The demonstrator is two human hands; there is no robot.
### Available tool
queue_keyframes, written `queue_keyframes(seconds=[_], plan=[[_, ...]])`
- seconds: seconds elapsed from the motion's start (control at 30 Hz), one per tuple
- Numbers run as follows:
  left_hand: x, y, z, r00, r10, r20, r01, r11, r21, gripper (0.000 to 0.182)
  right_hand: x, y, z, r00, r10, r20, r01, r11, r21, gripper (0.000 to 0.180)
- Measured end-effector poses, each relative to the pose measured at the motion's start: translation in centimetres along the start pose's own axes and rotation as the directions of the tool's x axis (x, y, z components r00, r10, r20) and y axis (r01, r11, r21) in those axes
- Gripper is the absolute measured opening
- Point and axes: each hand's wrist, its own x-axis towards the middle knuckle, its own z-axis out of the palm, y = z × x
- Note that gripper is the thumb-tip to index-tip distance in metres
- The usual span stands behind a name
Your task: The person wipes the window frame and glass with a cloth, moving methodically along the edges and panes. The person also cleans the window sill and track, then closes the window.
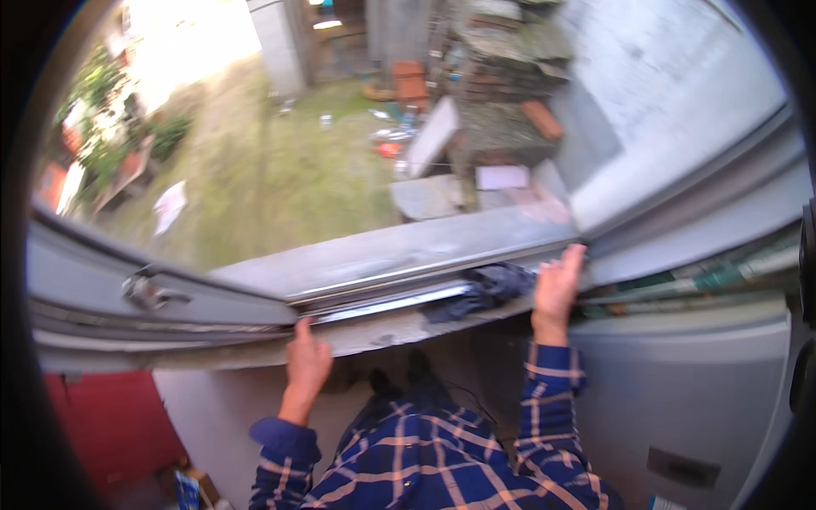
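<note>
A window with a pale metal frame stands open before me. My left hand (pixel 308 357) is at the inner end of the sliding sash (pixel 210 299), one finger pointing up at its lower corner. Across the opening, my right hand (pixel 556 287) reaches to the foot of the right window jamb (pixel 682 210). Its fingertips meet the corner there; whether they pinch anything is hidden. A crumpled dark cloth (pixel 497 287) lies on the window track (pixel 395 305), just left of the right hand. A metal latch (pixel 153 290) sits on the sash.
The worn sill (pixel 382 335) runs below the track. A grey cabinet or appliance (pixel 676 382) stands at right, with green-and-white rods (pixel 701 280) above it. Something red (pixel 121 427) is at lower left. Outside lie mossy ground (pixel 306 172), stacked bricks and slabs (pixel 503 95), and litter.
</note>
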Motion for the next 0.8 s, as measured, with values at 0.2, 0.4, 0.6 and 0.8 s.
queue_keyframes(seconds=[0.2, 0.4, 0.6, 0.8], plan=[[-0.8, 2.6, 0.2, 1.000, 0.003, -0.015, -0.002, 0.997, 0.071, 0.056, -1.5, -9.7, 2.2, 0.848, -0.491, -0.198, 0.472, 0.871, -0.138, 0.053], [-1.8, 2.8, -0.4, 0.999, -0.047, 0.020, 0.045, 0.996, 0.073, 0.062, -15.7, -21.7, 12.7, 0.507, -0.764, 0.399, 0.636, 0.644, 0.425, 0.031], [-0.3, 3.5, -0.4, 0.993, -0.088, 0.078, 0.081, 0.992, 0.096, 0.062, -16.0, -22.6, 17.4, 0.640, -0.497, 0.586, 0.165, 0.834, 0.527, 0.040], [-1.3, 0.0, 1.0, 1.000, -0.006, -0.015, 0.008, 0.995, 0.095, 0.055, -6.5, -15.6, 6.7, 0.684, -0.722, -0.105, 0.713, 0.692, -0.115, 0.071]])
